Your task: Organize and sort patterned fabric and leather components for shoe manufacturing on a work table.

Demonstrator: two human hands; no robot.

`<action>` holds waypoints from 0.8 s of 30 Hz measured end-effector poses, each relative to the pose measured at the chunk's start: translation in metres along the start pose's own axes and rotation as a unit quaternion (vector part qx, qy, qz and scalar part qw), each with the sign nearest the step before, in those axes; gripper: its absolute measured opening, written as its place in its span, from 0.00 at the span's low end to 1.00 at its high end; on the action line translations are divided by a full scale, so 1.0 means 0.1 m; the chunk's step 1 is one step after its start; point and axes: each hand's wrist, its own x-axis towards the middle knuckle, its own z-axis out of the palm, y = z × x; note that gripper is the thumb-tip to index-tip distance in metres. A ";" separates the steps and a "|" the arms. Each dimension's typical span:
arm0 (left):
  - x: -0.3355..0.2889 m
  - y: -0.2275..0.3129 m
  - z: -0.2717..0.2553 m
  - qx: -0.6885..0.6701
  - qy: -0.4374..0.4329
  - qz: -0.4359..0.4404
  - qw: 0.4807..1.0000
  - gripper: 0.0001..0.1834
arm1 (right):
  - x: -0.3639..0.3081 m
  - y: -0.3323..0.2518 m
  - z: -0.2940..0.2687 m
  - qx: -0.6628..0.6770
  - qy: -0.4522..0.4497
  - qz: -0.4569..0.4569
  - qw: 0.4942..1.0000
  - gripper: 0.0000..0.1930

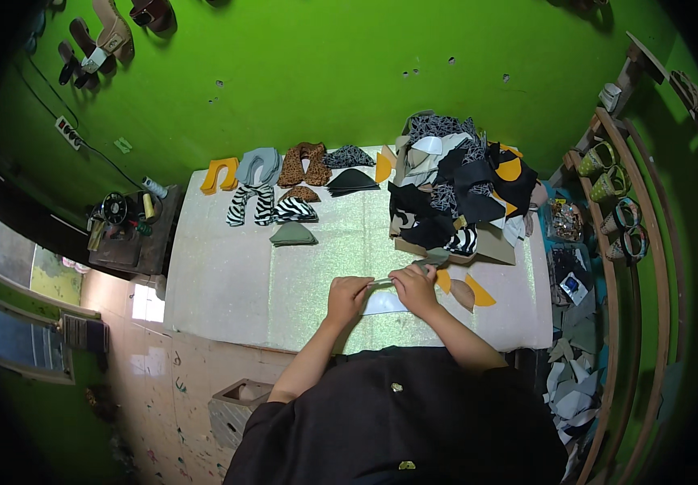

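Observation:
My left hand [350, 296] and my right hand [416, 288] are close together above the near edge of the table. Both are closed, pinching the two ends of a thin pale strip [381, 281], maybe a folded edge of material; its kind is too small to tell. A grey-green piece of material [433, 258] sticks out beyond my right fingers; whether it joins the strip is hidden. Just below the strip lies a white cut piece [383, 304], partly covered by my hands. Right of my right hand are a yellow half-round piece [478, 291] and a tan one [461, 296].
A cardboard box [490, 245] heaped with fabric scraps [454, 182] stands at the far right of the table [211, 283]. Stacks of cut pieces, yellow [219, 175], leopard [306, 164], zebra [249, 205] and green [293, 234], lie far left. A wooden rack [636, 194] holds sandals.

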 end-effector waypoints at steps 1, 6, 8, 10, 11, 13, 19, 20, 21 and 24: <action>0.00 0.00 0.02 -0.001 0.000 0.000 1.000 0.10 | -0.02 0.03 0.06 -0.013 0.022 -0.002 1.000 0.06; -0.11 -0.06 0.32 0.109 0.068 -0.035 0.991 0.13 | -0.07 0.13 0.27 -0.082 0.036 0.011 0.996 0.07; -0.12 -0.11 0.41 0.110 0.078 -0.046 0.990 0.13 | -0.09 0.14 0.31 -0.088 0.037 0.028 0.995 0.09; -0.14 -0.14 0.41 0.110 0.086 -0.057 0.989 0.13 | -0.08 0.17 0.33 -0.080 0.024 0.041 0.996 0.10; -0.07 -0.10 0.31 0.097 0.026 -0.076 0.992 0.13 | -0.09 0.19 0.33 -0.072 0.013 0.058 0.996 0.11; -0.03 -0.03 0.17 0.083 -0.033 -0.099 0.991 0.14 | -0.09 0.15 0.28 -0.018 -0.006 0.100 0.995 0.12; -0.15 0.04 -0.10 -0.014 -0.095 -0.167 0.981 0.17 | -0.23 -0.02 0.00 0.143 -0.120 0.240 0.952 0.18; -0.22 0.01 -0.08 -0.010 -0.092 -0.155 0.984 0.19 | -0.27 -0.03 -0.01 0.143 -0.150 0.251 0.945 0.19; -0.26 -0.01 -0.06 -0.011 -0.093 -0.156 0.983 0.19 | -0.31 -0.04 0.00 0.143 -0.150 0.253 0.945 0.19; -0.33 -0.04 0.02 0.007 -0.117 -0.185 0.976 0.22 | -0.36 -0.03 0.05 0.030 -0.149 0.223 0.963 0.20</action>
